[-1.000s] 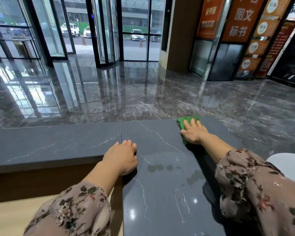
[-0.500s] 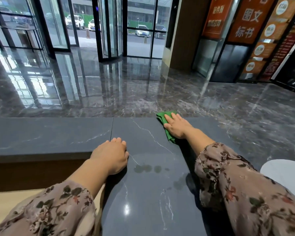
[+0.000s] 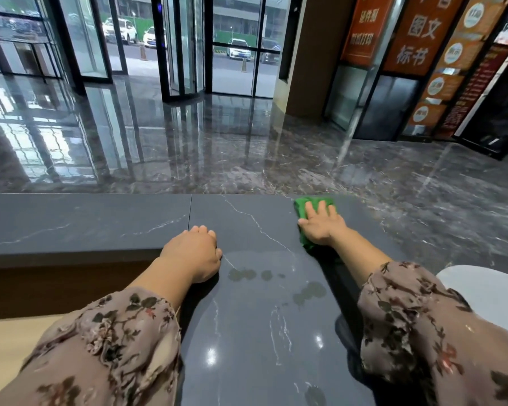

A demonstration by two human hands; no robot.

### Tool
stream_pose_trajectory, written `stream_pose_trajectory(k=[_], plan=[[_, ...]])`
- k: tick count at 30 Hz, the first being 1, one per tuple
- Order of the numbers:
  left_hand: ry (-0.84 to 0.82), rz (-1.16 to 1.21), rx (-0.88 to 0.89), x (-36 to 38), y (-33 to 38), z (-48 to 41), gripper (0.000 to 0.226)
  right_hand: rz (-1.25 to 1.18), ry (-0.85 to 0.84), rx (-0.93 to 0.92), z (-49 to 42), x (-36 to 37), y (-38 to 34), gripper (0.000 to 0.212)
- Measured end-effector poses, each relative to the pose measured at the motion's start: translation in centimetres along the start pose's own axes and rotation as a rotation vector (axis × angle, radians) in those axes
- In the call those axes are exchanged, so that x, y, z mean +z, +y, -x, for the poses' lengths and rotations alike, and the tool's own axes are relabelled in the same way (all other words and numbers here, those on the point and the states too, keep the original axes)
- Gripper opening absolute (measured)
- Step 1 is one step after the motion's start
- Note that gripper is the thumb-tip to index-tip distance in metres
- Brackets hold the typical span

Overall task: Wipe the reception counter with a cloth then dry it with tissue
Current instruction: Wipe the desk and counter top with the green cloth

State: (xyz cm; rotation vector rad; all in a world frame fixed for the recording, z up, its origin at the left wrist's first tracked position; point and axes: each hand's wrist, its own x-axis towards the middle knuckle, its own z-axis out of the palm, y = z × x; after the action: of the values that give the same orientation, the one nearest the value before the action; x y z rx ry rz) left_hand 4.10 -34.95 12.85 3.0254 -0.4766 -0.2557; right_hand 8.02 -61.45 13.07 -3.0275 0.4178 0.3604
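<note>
**Step in hand.** Wiping stage, judged under way; drying not yet begun. No tissue showed anywhere in the frame.

**Right hand** (image 3: 320, 227). Centre right of the frame, palm down on the cloth. Fingers (image 3: 323, 208) lay straight and slightly spread, pressing the cloth flat rather than gripping it.

**Green cloth, soft and crumpled** (image 3: 300, 205). Lay on the counter at its far edge, right of centre, mostly under the right hand. A bright fringe showed beyond the fingertips and a darker tail beside the wrist.

**Left hand** (image 3: 192, 253). Centre of the frame, resting on the counter just beside the slab seam. Fingers were loosely bent and close together, holding nothing; apparently a brace.

**Dark grey stone reception counter with white veining** (image 3: 100, 218). Polished, with ceiling lights reflected low in the frame. Dull damp patches (image 3: 242, 274) lay between the two forearms, well short of the cloth.

**Next move, as judged.** The stroke would need flat, even pressure carried back over the damp patches and the slab at left. The cloth sat at the far edge, so a push outward could drop it.

**Other.** A pale rounded object (image 3: 481, 291) at the right edge; not identifiable.
</note>
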Motion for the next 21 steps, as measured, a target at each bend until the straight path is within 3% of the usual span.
stream_pose_trajectory(k=[5, 9, 21], plan=[[-0.002, 0.010, -0.053, -0.2, 0.3, 0.1, 0.036, 0.036, -0.048, -0.360, 2.9, 1.2, -6.8, 0.057], [0.003, -0.005, -0.062, 0.1, 0.6, -0.2, 0.034, 0.039, -0.057, -0.513, 0.9, 0.7, -6.4, 0.055], [-0.020, -0.036, -0.092, -0.3, 0.7, -0.3, 0.031, -0.031, 0.020, -0.014, -6.3, -1.9, 6.2, 0.058]])
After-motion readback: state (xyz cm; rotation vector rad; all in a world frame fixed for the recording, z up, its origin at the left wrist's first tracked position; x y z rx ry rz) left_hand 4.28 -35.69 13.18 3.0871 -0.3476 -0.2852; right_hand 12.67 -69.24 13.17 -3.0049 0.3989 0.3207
